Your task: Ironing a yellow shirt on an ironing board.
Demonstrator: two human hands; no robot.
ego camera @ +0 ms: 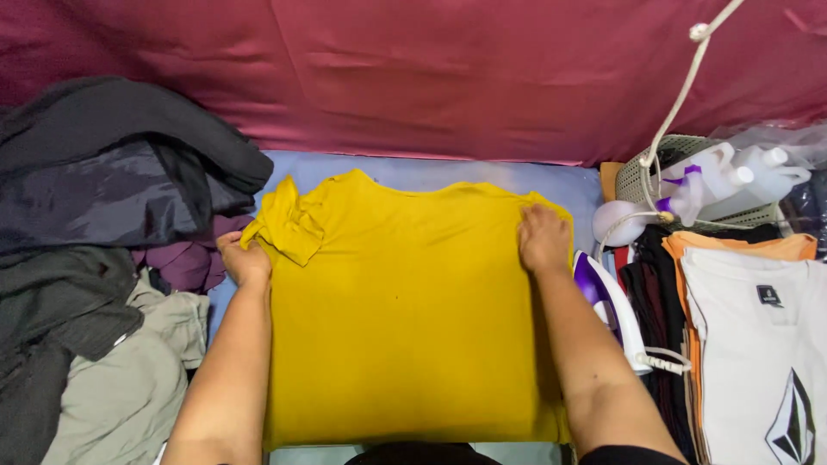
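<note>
Head view: a yellow T-shirt (405, 319) lies flat on a pale blue board (431, 172). Left hand (244, 258) closes on its folded-in sleeve edge; right hand (544, 238) presses fingers flat, holding the opposite shoulder. An iron (607, 301) stands beside.

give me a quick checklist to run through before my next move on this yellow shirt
1. Left hand on the left edge of the yellow shirt, by the folded-in sleeve: ok.
2. Right hand flat on the shirt's right shoulder: ok.
3. Shirt body lying smooth: ok.
4. Left sleeve smooth: not ok, bunched.
5. Iron off the shirt, beside its right edge: ok.
6. Iron hot or cold: cannot tell.
</note>
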